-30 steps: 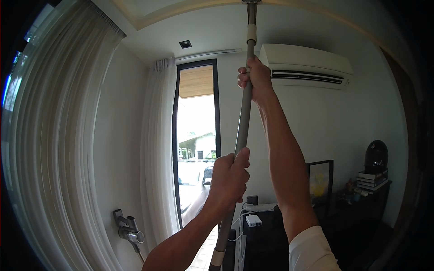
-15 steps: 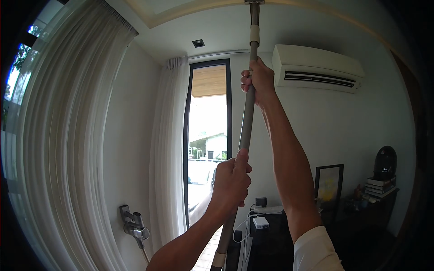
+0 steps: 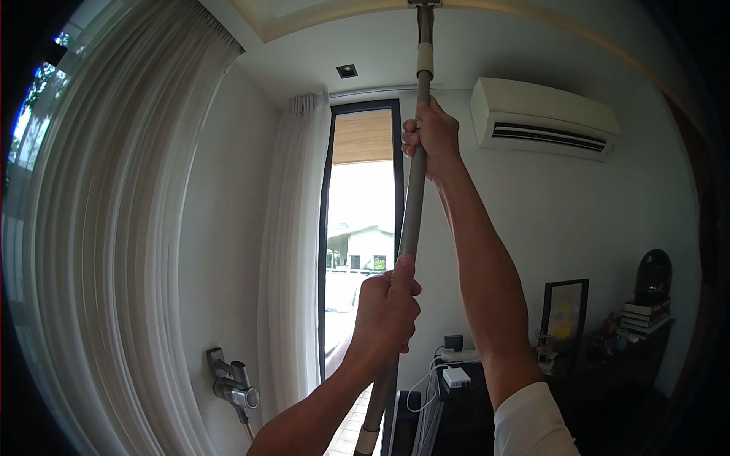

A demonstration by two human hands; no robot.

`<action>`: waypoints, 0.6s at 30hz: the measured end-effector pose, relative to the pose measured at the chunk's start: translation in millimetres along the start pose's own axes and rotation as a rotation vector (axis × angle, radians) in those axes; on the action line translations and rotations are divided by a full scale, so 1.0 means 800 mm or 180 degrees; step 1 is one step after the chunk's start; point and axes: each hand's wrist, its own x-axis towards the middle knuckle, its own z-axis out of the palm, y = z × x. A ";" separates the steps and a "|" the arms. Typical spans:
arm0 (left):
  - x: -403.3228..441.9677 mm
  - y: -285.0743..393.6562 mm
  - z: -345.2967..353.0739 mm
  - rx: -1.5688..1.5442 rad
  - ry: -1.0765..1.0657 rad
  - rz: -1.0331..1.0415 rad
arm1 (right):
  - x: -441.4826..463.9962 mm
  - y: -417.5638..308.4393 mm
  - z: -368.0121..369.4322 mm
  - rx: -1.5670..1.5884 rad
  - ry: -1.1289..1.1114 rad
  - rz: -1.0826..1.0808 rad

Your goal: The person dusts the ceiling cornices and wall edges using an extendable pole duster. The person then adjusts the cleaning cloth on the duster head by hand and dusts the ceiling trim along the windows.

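Note:
A long grey telescopic pole (image 3: 413,205) with pale collars runs from the bottom of the head view up toward the ceiling. My right hand (image 3: 435,138) grips it high up, just below the upper collar, with the arm raised. Lower down, my left hand (image 3: 384,311) is wrapped round the same pole, thumb lying along it. At the pole's top end is a fitting (image 3: 424,3), cut off by the upper edge of the view, so what it carries is hidden. The pole leans slightly, its top to the right.
An air conditioner (image 3: 546,118) hangs on the wall to the right. Sheer curtains (image 3: 114,228) cover the left side, beside a tall window (image 3: 361,190). A stick vacuum (image 3: 232,384) is wall-mounted. Below right, a dark cabinet (image 3: 464,418) bears a white charger (image 3: 456,378), frame and books.
The room has shifted slightly to the right in the view as the camera turned a little left. Both hands keep their hold on the pole.

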 end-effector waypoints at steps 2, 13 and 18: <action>0.001 0.000 -0.012 0.0032 0.0021 -0.0040 | 0.002 0.006 0.010 -0.0014 0.0010 0.0002; 0.007 -0.002 -0.098 -0.0005 0.0095 0.0115 | 0.006 0.053 0.084 -0.0029 -0.0052 0.0014; 0.000 0.008 -0.127 0.0012 0.0096 0.0059 | 0.002 0.062 0.115 -0.0016 -0.0028 0.0021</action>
